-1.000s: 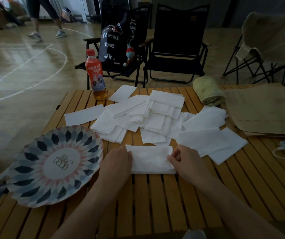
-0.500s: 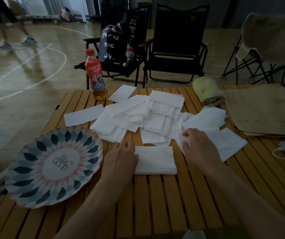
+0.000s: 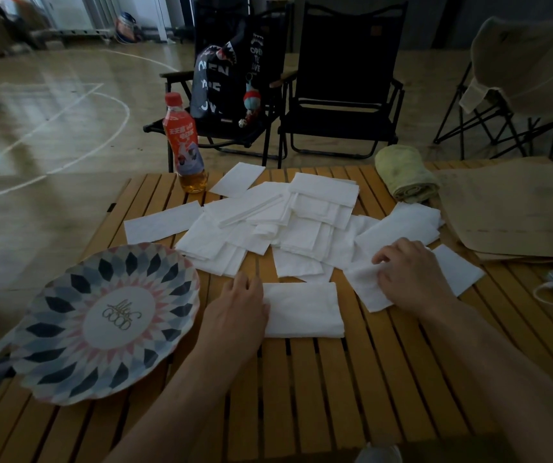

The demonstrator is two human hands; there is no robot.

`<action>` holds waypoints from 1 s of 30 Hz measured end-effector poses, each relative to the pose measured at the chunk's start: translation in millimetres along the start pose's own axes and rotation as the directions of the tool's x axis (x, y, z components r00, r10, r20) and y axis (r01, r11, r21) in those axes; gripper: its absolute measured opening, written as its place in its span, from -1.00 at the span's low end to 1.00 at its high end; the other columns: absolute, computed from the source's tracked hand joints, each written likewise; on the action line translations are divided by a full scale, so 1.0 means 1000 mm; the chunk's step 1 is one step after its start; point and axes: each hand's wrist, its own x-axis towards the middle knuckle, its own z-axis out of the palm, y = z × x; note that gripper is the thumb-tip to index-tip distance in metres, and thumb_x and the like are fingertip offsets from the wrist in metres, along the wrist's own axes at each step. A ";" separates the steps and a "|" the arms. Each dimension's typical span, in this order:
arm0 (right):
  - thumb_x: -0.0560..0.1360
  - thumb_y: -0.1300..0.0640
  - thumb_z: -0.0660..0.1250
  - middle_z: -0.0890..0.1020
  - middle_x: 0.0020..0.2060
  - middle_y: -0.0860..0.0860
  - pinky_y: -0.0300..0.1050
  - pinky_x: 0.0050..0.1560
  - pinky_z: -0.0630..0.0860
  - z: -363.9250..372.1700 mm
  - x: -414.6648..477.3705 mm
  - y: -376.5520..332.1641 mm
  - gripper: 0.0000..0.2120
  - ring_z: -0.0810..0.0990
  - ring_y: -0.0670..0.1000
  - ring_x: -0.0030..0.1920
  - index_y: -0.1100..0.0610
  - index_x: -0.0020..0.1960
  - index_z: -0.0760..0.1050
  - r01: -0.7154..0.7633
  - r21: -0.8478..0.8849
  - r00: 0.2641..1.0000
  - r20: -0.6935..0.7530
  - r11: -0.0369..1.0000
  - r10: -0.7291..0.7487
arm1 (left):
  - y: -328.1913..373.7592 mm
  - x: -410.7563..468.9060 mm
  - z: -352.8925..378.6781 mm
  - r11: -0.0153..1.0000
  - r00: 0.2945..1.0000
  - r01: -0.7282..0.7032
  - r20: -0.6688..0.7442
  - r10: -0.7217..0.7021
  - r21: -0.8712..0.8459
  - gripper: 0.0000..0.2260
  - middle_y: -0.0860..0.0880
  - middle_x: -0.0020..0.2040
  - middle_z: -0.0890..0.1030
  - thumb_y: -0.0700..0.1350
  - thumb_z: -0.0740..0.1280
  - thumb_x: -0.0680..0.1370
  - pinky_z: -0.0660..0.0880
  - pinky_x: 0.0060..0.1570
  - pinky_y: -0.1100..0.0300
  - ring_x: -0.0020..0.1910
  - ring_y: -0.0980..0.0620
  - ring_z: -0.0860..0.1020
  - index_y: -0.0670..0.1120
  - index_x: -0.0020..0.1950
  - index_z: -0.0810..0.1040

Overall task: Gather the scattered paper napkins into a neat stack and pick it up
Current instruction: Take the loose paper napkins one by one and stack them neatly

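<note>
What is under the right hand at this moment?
The right hand curls its fingers on a loose white napkin lying on the wooden table. The hand covers the napkin's middle, so any sheets beneath cannot be seen.

Left of my left grip (image 3: pixel 235 312), the plate (image 3: pixel 67 345) reads "GOOD"; far beyond it, the bag (image 3: pixel 225 78) says "OPEN".

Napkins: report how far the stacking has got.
Done: a small stack sits squared near the front of the table, with the left hand resting on its left end. In hand: the right hand is on a loose napkin just right of the stack; its grip is unclear. Left: most napkins lie scattered in the middle heap, a single napkin lies beside the bottle, and nothing is lifted yet.
</note>
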 end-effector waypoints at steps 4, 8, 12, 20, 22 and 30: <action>0.60 0.02 0.25 0.55 0.23 0.03 0.02 0.31 0.35 0.002 0.000 0.003 -0.72 0.47 0.05 0.25 0.08 0.28 0.47 0.007 0.097 1.000 0.016 0.995 -0.009 | 0.001 -0.002 -0.004 1.000 1.000 -0.003 0.025 0.003 0.023 -0.70 -0.01 0.30 0.37 0.06 0.15 0.66 0.49 0.15 0.20 0.21 0.08 0.41 -0.02 0.35 0.35; 0.68 -0.05 0.06 0.59 0.16 0.06 0.03 0.20 0.40 0.001 -0.002 0.006 -0.65 0.52 0.06 0.12 0.09 0.25 0.51 -0.026 0.151 0.998 0.054 0.988 0.018 | 0.000 -0.003 -0.002 0.994 0.995 -0.061 0.088 0.053 0.088 -0.66 -0.04 0.36 0.34 0.02 0.16 0.66 0.41 0.23 0.19 0.30 0.03 0.35 -0.04 0.41 0.35; 0.65 -0.01 0.11 0.60 0.00 0.04 0.03 0.00 0.48 -0.002 -0.002 0.008 -0.70 0.50 0.04 -0.03 0.07 0.10 0.59 -0.049 0.090 0.999 0.006 0.995 0.049 | 0.000 -0.002 -0.004 0.998 0.999 -0.030 0.045 0.028 0.050 -0.68 -0.02 0.32 0.36 0.04 0.15 0.66 0.47 0.18 0.22 0.25 0.06 0.39 -0.04 0.38 0.34; 0.62 -0.04 0.24 0.57 -0.07 -0.02 0.00 -0.09 0.48 -0.003 0.001 0.011 -0.79 0.53 0.00 -0.07 0.04 -0.03 0.59 -0.104 0.254 0.995 0.033 0.962 0.099 | 0.002 -0.003 -0.006 0.999 0.999 -0.016 0.038 0.015 0.044 -0.71 -0.02 0.30 0.37 0.03 0.17 0.66 0.49 0.13 0.22 0.19 0.08 0.42 -0.04 0.35 0.35; 0.64 0.00 0.21 0.57 -0.07 0.01 -0.05 -0.14 0.42 -0.004 0.001 0.013 -0.77 0.52 -0.02 -0.11 0.06 -0.04 0.59 -0.117 0.297 0.993 0.039 0.948 0.110 | 0.002 -0.003 -0.005 0.996 0.998 -0.034 0.063 0.030 0.076 -0.68 -0.03 0.32 0.36 0.03 0.18 0.65 0.47 0.15 0.23 0.22 0.07 0.40 -0.04 0.37 0.35; 0.55 0.15 0.36 0.54 0.02 -0.03 -0.08 -0.08 0.47 -0.008 -0.002 0.018 -0.87 0.54 -0.01 -0.04 0.02 0.08 0.58 -0.109 0.280 0.989 0.127 0.954 0.076 | 0.000 -0.002 -0.003 0.967 0.983 -0.129 0.158 0.095 0.221 -0.61 -0.11 0.41 0.30 -0.04 0.21 0.64 0.37 0.30 0.12 0.35 -0.04 0.31 -0.10 0.45 0.33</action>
